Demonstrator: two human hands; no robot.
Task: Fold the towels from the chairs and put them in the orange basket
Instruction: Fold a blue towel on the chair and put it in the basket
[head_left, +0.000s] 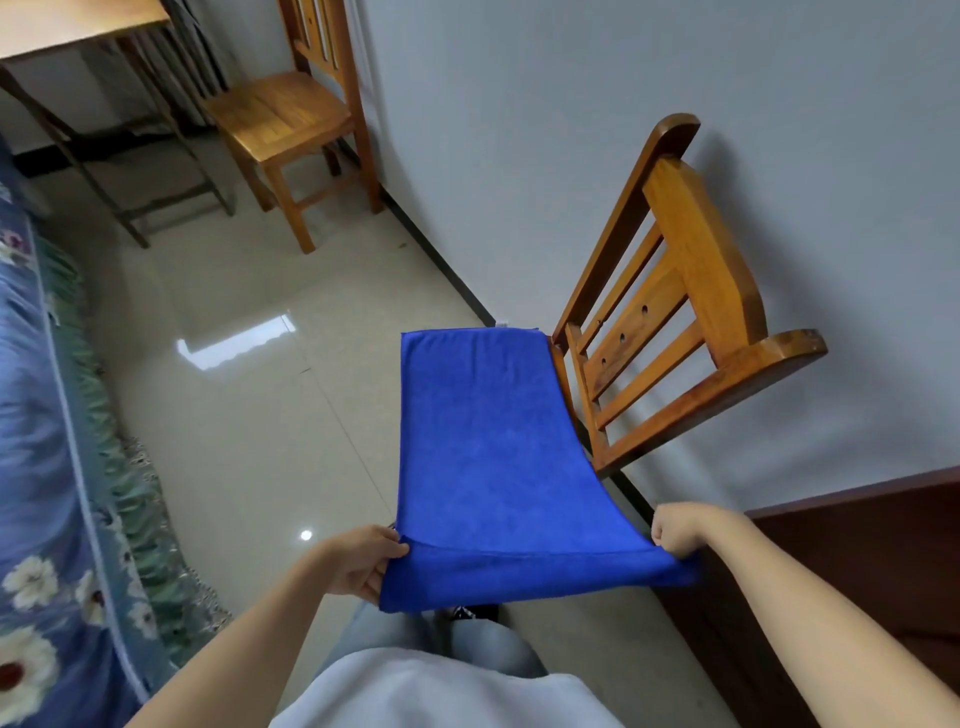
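A bright blue towel (483, 441) lies stretched over the seat of a wooden chair (670, 322) that stands against the wall. The towel's near end is lifted off the seat and folded under. My left hand (363, 561) pinches its near left corner. My right hand (675, 532) grips its near right corner, fingers curled round the cloth. The chair seat is hidden under the towel. No orange basket is in view.
A second wooden chair (291, 119) with a bare seat stands farther along the wall, beside a folding table (78, 31). A bed with a blue flowered cover (47, 467) runs along the left. Dark wooden furniture (857, 571) is at the right. Glossy tiled floor (249, 405) lies between.
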